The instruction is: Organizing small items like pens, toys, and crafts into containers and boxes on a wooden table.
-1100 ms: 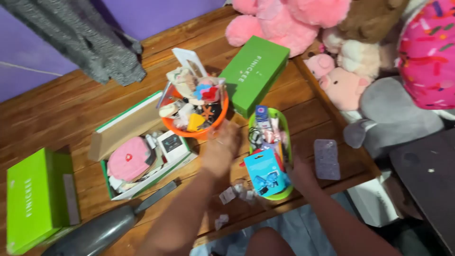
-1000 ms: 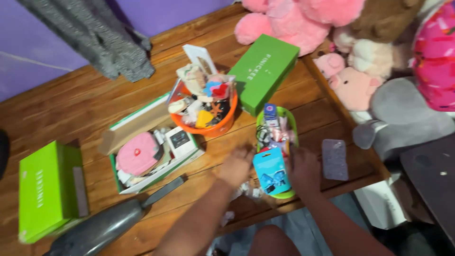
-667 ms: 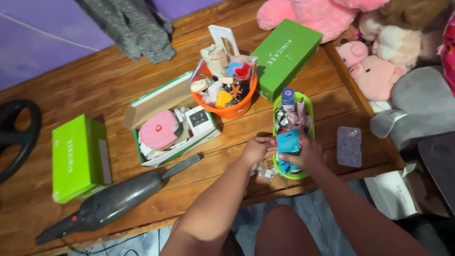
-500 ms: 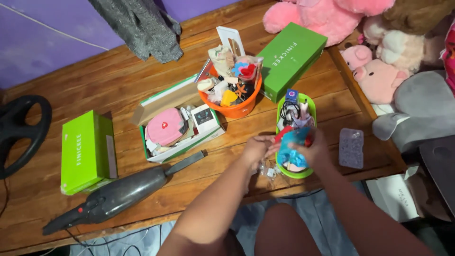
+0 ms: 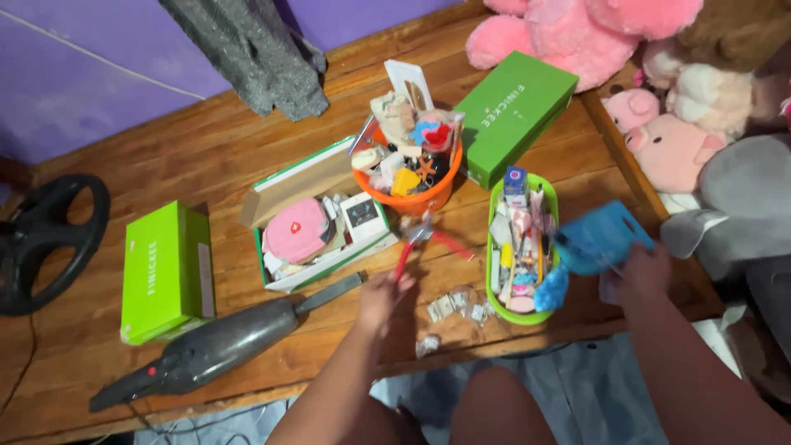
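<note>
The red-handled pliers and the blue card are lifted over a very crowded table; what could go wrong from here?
1. The left hand grips only one handle of the red-handled pliers, so they might swing or slip onto the small packets.
2. The right hand holds the blue card near the table edge; a loose grip could drop it off the table.
3. The green tray is packed full, so a bump may spill things.

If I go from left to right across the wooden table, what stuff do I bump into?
Black steering wheel → small green box → handheld vacuum → open box with a pink pouch → orange bowl → green tray → blue card in the right hand.
</note>
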